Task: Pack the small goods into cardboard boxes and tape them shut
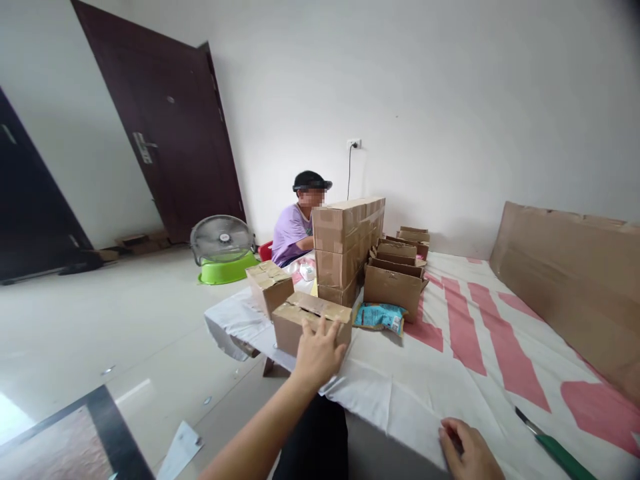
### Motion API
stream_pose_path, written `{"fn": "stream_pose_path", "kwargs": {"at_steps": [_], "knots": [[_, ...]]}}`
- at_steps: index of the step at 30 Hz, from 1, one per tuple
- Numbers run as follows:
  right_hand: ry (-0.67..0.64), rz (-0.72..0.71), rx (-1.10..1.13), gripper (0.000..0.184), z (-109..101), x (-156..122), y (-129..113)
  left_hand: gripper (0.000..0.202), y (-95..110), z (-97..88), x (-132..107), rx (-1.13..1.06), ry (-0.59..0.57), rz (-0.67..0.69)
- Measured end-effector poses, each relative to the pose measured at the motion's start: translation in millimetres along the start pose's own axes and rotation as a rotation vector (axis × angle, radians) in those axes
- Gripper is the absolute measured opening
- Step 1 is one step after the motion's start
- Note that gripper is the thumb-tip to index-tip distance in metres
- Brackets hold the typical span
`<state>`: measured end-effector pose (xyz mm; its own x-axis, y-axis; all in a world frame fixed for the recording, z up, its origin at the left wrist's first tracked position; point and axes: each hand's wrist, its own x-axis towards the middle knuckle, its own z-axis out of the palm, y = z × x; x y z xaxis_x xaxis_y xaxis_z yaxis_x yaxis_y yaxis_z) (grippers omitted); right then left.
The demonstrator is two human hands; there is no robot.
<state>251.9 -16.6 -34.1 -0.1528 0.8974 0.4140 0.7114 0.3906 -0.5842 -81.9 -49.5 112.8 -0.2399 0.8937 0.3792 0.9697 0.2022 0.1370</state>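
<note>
My left hand (320, 350) rests on a small cardboard box (287, 327) at the table's near left corner. Its fingers are spread over the top edge, where the flaps meet at a dark gap. Low in the view, my right hand (470, 450) lies by the table's front edge, fingers curled in, with nothing visible in them. Farther right lies a knife (555, 450) with a green handle and a narrow blade. A second taped box (270, 283) stands just behind the first. Beyond my left hand is a blue packet (380, 317).
A stacked wall of taped boxes (333, 267) stands on the cloth-covered table (400, 373). Beside it are several open boxes (393, 283). A large cardboard sheet (575, 280) leans at the right. Across the table sits a person (290, 233); a fan (223, 237) stands on the floor.
</note>
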Motion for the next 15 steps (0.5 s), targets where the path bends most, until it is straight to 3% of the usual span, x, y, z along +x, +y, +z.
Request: {"fn": "stream_pose_path", "kwargs": {"at_steps": [5, 9, 12, 13, 15], "knots": [[0.010, 0.002, -0.009, 0.034, 4, -1, 5, 0.056, 61, 2.3, -29, -0.088, 0.056, 0.177], [-0.014, -0.026, -0.032, 0.031, 4, 0, 7, 0.058, 88, -4.1, -50, -0.303, 0.018, 0.512], [-0.030, -0.057, -0.035, 0.032, 2, 1, 10, 0.047, 77, -13.0, -44, -0.535, 0.047, 0.697], [-0.036, -0.068, -0.032, 0.032, 2, 1, 11, 0.040, 66, -15.8, -36, -0.594, 0.094, 0.660], [-0.040, -0.082, -0.027, 0.032, 1, 0, 11, 0.030, 36, -20.9, -10, -0.611, 0.241, 0.414]]}}
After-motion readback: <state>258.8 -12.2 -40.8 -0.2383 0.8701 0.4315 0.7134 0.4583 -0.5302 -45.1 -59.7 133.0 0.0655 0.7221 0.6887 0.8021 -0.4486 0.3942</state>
